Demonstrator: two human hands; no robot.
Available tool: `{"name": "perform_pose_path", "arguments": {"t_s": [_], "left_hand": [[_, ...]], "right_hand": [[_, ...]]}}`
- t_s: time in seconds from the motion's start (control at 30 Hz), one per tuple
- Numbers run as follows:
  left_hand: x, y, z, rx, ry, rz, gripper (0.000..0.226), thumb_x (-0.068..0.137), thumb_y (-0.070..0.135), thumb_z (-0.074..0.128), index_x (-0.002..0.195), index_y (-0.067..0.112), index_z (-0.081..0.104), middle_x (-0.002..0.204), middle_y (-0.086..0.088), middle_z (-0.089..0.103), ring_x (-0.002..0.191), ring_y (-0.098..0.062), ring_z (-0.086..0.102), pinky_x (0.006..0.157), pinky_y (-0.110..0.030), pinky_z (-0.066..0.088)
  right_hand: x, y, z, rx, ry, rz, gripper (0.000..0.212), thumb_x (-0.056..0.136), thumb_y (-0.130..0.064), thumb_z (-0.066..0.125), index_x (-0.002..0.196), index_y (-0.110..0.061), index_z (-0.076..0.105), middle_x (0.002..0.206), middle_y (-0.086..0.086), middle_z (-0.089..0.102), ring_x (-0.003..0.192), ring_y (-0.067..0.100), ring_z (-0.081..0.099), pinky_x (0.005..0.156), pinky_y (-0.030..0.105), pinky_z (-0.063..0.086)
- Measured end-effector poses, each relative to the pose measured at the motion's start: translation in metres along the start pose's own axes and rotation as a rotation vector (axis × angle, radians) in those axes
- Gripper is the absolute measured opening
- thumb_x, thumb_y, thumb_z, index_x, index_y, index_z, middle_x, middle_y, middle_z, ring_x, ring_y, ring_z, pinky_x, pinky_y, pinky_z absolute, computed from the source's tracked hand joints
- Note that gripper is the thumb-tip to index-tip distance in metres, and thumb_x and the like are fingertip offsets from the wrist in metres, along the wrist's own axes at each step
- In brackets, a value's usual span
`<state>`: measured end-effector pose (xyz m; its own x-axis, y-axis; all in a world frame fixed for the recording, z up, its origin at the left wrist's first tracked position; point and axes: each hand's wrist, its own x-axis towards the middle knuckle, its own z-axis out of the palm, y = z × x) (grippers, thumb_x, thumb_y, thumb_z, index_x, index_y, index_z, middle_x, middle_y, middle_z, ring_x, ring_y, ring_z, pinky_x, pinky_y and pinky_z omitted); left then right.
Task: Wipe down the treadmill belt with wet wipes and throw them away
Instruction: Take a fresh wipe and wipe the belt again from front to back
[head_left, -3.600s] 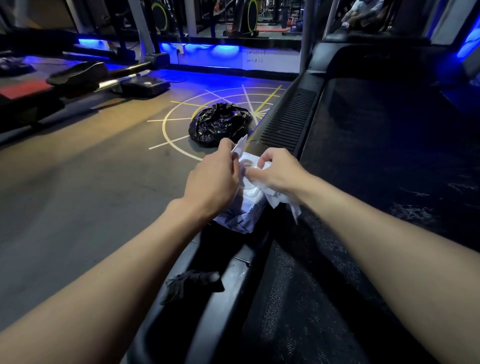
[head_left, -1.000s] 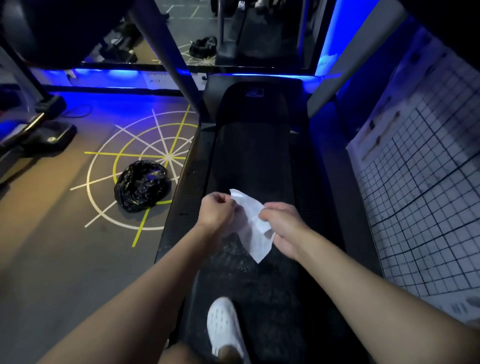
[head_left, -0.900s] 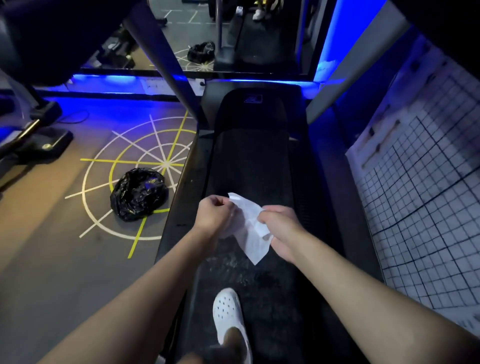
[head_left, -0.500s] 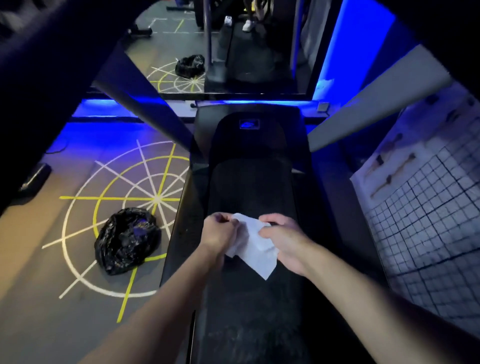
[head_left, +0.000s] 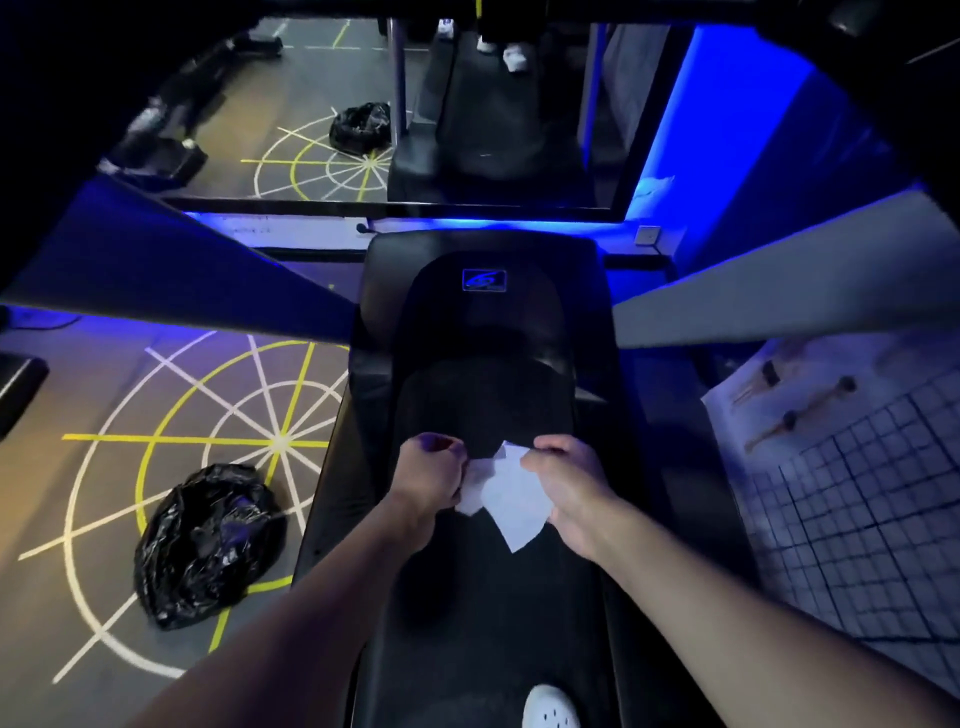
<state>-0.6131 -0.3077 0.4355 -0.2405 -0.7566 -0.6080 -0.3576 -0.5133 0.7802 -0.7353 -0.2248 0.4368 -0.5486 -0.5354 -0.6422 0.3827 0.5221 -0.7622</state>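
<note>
While left hand (head_left: 428, 480) and right hand (head_left: 569, 486) pinch the wipe (head_left: 511, 499), a bag (head_left: 208, 545) lies beside the belt (head_left: 488, 405).

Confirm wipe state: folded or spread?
Mostly spread, not flat: the wet wipe hangs as a loose sheet, pinched between left hand and right hand, one corner pointing down.
</note>
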Motion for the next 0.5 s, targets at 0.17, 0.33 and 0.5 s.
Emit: {"name": "perform_pose_path", "arguments": {"t_s": [0.17,0.33,0.5], "left_hand": [[0.082,0.014,0.015,0.129,-0.011,0.022,0.019,0.093,0.007,0.046,0.079,0.011,0.058,0.072,-0.01,0.059,0.063,-0.022,0.053,0.053,-0.028,0.042],[0.18,0.006,0.014,0.369,0.008,0.059,0.012,0.085,0.017,0.052,0.077,0.019,0.062,0.07,-0.003,0.064,0.059,-0.02,0.056,0.055,-0.026,0.041],[0.29,-0.014,0.025,0.664,-0.017,0.098,0.016,0.089,0.016,0.049,0.095,0.016,0.063,0.088,-0.003,0.065,0.083,-0.024,0.062,0.068,-0.025,0.043]], "right_hand": [[0.084,-0.021,0.013,-0.137,0.077,0.02,0.048,0.08,-0.012,0.063,0.126,-0.021,0.053,0.119,0.002,0.058,0.108,0.023,0.058,0.095,0.045,0.052],[0.175,-0.028,0.042,-0.172,0.099,0.014,0.038,0.084,-0.01,0.065,0.119,-0.014,0.051,0.108,0.004,0.056,0.098,0.019,0.054,0.084,0.029,0.047],[0.292,-0.008,0.071,-0.24,0.11,-0.025,0.021,0.084,-0.001,0.06,0.101,-0.012,0.065,0.087,0.002,0.062,0.074,0.012,0.054,0.055,0.02,0.039]]}}
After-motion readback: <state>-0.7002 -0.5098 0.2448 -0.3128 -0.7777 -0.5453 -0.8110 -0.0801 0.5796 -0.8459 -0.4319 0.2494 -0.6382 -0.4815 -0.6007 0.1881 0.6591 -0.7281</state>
